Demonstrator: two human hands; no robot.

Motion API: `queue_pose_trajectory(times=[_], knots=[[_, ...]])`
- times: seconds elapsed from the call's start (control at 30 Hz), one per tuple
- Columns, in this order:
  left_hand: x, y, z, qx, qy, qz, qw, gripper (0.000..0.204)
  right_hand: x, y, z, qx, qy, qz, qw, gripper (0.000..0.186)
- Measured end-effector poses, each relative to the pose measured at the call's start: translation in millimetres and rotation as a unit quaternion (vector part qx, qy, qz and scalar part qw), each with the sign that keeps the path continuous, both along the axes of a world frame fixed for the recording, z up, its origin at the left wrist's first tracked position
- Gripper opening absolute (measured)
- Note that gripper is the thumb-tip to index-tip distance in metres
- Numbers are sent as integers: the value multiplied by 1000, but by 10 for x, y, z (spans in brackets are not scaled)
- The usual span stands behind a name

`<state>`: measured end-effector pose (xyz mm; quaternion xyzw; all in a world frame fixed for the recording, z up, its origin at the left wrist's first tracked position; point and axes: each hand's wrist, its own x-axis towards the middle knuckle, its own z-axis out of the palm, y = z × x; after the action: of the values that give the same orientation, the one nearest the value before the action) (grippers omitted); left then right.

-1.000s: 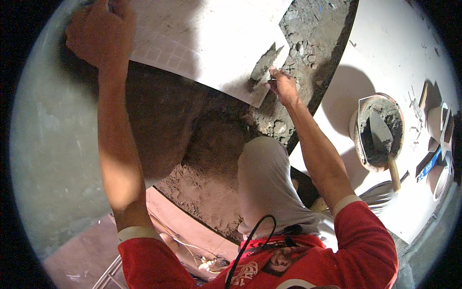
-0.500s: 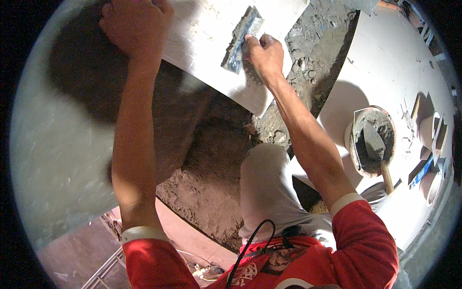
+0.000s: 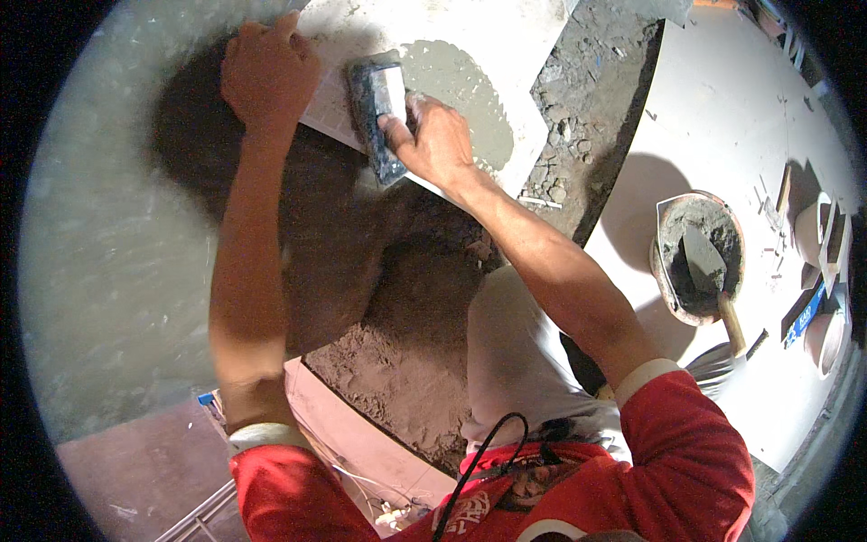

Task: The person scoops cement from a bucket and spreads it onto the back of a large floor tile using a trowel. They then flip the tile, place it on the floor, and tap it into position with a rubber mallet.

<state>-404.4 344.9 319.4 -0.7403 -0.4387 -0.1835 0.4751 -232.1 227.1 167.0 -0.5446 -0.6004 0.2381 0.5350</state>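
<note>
My right hand (image 3: 435,135) grips a flat rectangular trowel (image 3: 363,117) smeared with grey mortar, at the lower left edge of a white tile (image 3: 528,86). A wet grey patch of mortar (image 3: 474,108) lies on the tile, just beyond that hand. My left hand (image 3: 269,77) is at the tile's left edge, fingers curled, one of them bent over the edge; the fingertips are partly hidden. Below the tile is a bed of dark, loose sand (image 3: 388,388), partly in shadow.
On a white surface (image 3: 623,212) to the right stands a bucket (image 3: 662,282) of mortar with a pointed trowel (image 3: 704,260) in it. Further right are small tubs (image 3: 820,343) and scraps. Rubble (image 3: 564,135) lies between the tile and that surface. A grey surface (image 3: 117,298) fills the left.
My right hand has moved the trowel left and turned it toward the tile's lower left edge. A grey mortar patch now shows on the tile. My left hand appears slightly lower and further right.
</note>
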Motion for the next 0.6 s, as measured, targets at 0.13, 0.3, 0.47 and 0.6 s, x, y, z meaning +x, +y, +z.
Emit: queue_pose_trajectory(times=[0.13, 0.3, 0.47, 0.6], knots=[[125, -215, 125, -70, -15, 41, 997, 34, 136, -143, -101, 16, 57, 53, 997, 36], [117, -302, 100, -24, -1, -16, 1000, 34, 107, -286, -688, 21, 65, 70, 995, 38], [18, -247, -24, 10, 9, -37, 999, 32, 556, -447, -1346, -186, 401, 40, 896, 21], [50, -221, 33, 35, 55, -10, 998, 31, 744, -308, -1342, -141, 346, 40, 927, 20]])
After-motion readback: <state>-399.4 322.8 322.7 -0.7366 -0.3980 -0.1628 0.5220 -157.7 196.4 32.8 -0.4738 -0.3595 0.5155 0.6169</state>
